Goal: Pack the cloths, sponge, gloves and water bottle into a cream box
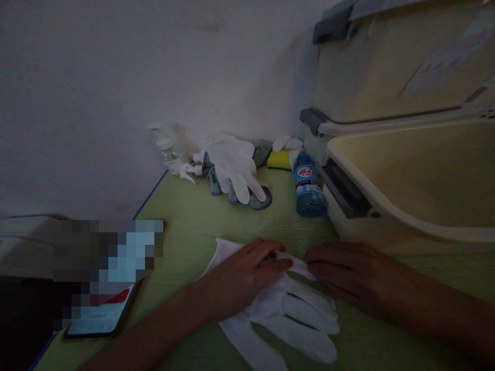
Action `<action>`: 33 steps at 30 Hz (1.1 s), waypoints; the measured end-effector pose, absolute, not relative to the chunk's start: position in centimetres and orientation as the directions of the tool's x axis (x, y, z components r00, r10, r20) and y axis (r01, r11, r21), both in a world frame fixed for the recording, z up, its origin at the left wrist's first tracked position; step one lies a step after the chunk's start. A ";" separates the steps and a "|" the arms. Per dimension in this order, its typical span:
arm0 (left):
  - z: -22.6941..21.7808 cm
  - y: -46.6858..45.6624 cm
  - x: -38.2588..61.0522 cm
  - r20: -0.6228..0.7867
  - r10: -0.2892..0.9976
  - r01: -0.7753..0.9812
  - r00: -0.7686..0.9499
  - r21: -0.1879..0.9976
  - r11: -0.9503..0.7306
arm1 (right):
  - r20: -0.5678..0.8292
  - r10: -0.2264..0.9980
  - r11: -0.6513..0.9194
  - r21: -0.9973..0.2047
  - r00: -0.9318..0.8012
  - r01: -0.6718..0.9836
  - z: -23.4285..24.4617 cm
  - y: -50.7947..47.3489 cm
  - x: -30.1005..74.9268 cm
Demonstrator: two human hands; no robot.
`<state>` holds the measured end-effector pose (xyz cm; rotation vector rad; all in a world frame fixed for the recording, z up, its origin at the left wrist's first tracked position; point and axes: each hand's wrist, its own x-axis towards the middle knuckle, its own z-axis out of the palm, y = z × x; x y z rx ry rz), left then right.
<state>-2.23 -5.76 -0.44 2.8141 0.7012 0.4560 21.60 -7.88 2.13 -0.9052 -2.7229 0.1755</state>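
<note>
A white glove lies flat on the green table, its cuff toward the upper left and its fingers spread to the right. Across its upper part rests my left hand, thumb and forefinger closing on the fabric at the base of one glove finger. My right hand pinches the tip of that same finger from the right. The fingertips of my right hand are partly hidden by its own knuckles.
Behind are a second white glove over grey mesh cloth, spray bottle, yellow sponge and blue bottle. Stacked cream bins stand right. A phone, partly pixelated, lies at the table's left edge.
</note>
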 end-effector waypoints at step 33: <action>0.5 -5.2 -3.0 0.136 0.539 0.506 0.831 0.213 -0.835 | 0.183 0.751 0.615 -0.543 -0.635 0.572 1.4 -8.2 21.7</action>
